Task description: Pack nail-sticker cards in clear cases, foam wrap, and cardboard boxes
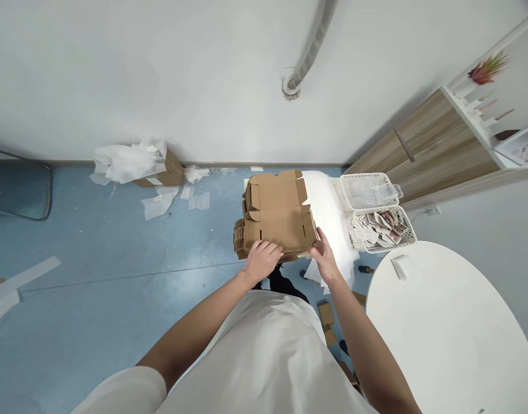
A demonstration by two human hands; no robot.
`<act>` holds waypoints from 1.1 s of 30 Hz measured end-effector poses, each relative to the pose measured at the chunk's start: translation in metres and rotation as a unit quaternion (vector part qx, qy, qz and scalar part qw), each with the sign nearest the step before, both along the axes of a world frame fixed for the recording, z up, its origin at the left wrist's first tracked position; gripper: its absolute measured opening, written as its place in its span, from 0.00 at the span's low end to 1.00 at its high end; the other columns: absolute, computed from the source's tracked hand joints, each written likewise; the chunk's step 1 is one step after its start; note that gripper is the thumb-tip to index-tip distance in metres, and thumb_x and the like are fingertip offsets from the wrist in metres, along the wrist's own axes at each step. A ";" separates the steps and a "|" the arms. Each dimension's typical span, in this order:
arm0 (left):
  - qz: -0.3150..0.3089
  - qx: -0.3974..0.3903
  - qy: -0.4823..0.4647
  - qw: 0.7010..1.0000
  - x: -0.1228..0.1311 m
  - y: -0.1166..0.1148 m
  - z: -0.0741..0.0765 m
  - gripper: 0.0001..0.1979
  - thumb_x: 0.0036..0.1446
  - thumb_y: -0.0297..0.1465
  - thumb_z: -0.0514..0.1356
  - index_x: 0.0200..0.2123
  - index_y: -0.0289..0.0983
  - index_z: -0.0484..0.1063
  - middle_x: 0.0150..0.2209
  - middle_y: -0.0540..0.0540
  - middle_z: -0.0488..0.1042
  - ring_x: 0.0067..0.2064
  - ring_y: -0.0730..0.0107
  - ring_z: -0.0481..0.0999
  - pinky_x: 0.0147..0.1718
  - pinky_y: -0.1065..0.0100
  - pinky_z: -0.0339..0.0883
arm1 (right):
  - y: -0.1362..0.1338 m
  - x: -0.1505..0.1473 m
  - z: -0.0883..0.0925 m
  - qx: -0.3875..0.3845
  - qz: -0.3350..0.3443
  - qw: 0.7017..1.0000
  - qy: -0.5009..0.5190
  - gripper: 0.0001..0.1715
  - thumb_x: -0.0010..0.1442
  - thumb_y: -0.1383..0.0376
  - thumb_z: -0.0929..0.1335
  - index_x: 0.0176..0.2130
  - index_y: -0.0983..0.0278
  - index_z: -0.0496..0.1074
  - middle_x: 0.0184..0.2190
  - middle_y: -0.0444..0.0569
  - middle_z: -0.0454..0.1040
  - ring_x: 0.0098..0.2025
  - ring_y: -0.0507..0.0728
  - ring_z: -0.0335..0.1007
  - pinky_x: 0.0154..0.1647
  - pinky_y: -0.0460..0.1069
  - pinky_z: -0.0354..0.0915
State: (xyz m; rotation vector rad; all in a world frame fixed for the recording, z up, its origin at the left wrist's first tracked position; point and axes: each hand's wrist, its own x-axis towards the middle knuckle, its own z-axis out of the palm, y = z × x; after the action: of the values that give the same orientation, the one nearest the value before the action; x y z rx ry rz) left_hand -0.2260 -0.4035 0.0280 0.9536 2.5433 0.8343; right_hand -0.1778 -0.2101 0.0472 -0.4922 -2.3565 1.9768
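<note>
A flat, unfolded brown cardboard box [278, 192] lies on top of a stack of similar flat boxes [239, 237] in front of me. Over its near edge my left hand [264, 260] is closed, fingers together on the upper face and palm towards me. At the near right corner, my right hand [324, 256] holds the side flap, which is tipped up a little between fingers and thumb. The far panel with its tabs lies spread out behind. The undersides of both hands are hidden.
White foam sheeting [322, 201] lies right of the stack. Beyond it stand a white basket of small printed packets [382, 227] and a basket with clear plastic [369, 192]. A round white table [453, 328] is at the right. A carton [173, 169] with white wrapping stands by the wall.
</note>
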 end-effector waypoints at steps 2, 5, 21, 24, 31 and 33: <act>-0.012 0.006 -0.013 1.000 0.002 0.001 -0.002 0.21 0.61 0.36 0.38 0.47 0.40 0.66 0.43 0.42 0.70 0.45 0.63 0.65 0.48 0.58 0.50 | 0.002 0.001 0.011 0.016 -0.043 0.999 -0.003 0.29 0.53 0.51 0.61 0.50 0.63 0.61 0.44 0.54 0.69 0.44 0.58 0.66 0.39 0.52 0.64; -0.033 0.015 -0.037 0.999 0.005 0.004 -0.003 0.20 0.60 0.36 0.39 0.48 0.41 0.66 0.43 0.43 0.70 0.46 0.62 0.65 0.50 0.57 0.48 | 0.003 -0.001 0.020 0.138 -0.056 0.987 -0.061 0.22 0.55 0.54 0.59 0.42 0.65 0.67 0.33 0.50 0.72 0.33 0.56 0.66 0.31 0.50 0.62; 0.216 0.149 -0.022 0.965 -0.007 0.024 0.018 0.41 0.48 0.42 0.57 0.59 0.39 0.37 0.59 0.35 0.38 0.56 0.55 0.57 0.52 0.54 0.53 | 0.047 0.072 0.025 0.233 -0.232 0.940 -0.093 0.16 0.55 0.63 0.55 0.34 0.65 0.68 0.19 0.41 0.58 0.22 0.50 0.49 0.24 0.46 0.52; 0.181 0.194 -0.129 0.956 0.000 0.050 0.010 0.40 0.47 0.41 0.58 0.58 0.41 0.38 0.59 0.36 0.43 0.51 0.59 0.64 0.49 0.56 0.60 | 0.062 0.111 0.023 0.223 -0.296 0.925 -0.082 0.16 0.56 0.62 0.55 0.33 0.65 0.67 0.20 0.41 0.58 0.23 0.50 0.49 0.24 0.46 0.52; -0.004 0.230 -0.327 0.917 0.067 0.124 -0.006 0.23 0.51 0.38 0.53 0.50 0.37 0.55 0.50 0.40 0.65 0.47 0.64 0.69 0.43 0.63 0.66 | 0.092 0.221 0.012 0.180 -0.452 0.870 -0.082 0.15 0.55 0.61 0.56 0.30 0.65 0.66 0.23 0.43 0.62 0.25 0.51 0.54 0.25 0.46 0.54; -0.056 0.188 -0.327 0.924 0.090 0.143 -0.010 0.19 0.53 0.38 0.52 0.47 0.37 0.58 0.47 0.42 0.68 0.45 0.66 0.71 0.41 0.65 0.66 | 0.096 0.253 0.006 0.158 -0.485 0.856 -0.082 0.16 0.56 0.60 0.55 0.34 0.65 0.67 0.27 0.46 0.67 0.28 0.52 0.58 0.29 0.47 0.56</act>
State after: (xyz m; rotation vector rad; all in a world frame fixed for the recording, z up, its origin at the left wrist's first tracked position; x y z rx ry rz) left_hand -0.1363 -0.2610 0.0184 0.7393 1.7752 1.3657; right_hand 0.0756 -0.1141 0.0532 -1.4783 -1.8024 1.0831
